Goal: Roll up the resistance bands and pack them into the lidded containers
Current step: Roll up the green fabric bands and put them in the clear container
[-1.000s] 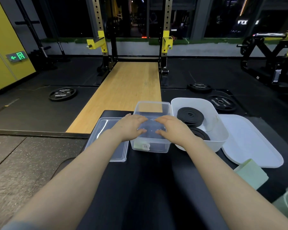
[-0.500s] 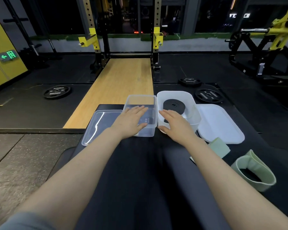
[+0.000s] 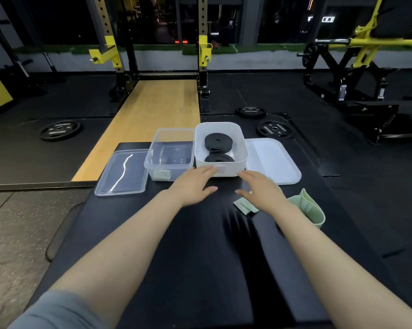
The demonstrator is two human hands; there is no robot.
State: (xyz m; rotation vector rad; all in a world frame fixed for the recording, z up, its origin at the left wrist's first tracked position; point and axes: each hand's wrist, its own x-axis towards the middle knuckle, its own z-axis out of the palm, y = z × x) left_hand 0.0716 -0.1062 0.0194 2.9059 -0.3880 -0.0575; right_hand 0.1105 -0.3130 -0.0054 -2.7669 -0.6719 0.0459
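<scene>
Shifting from the clear container (image 3: pixel 169 150) to the white container (image 3: pixel 220 148) (two black bands (image 3: pixel 218 141) inside) — left hand (image 3: pixel 193 186) and right hand (image 3: pixel 259 188) flat-fingered, gripping nothing; green bands (image 3: pixel 307 207) remain unpacked.

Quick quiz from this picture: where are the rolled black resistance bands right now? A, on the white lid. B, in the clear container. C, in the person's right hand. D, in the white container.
D: both rolled black bands lie inside the white container, while the clear container beside it holds none of them and the white lid is bare.
</scene>
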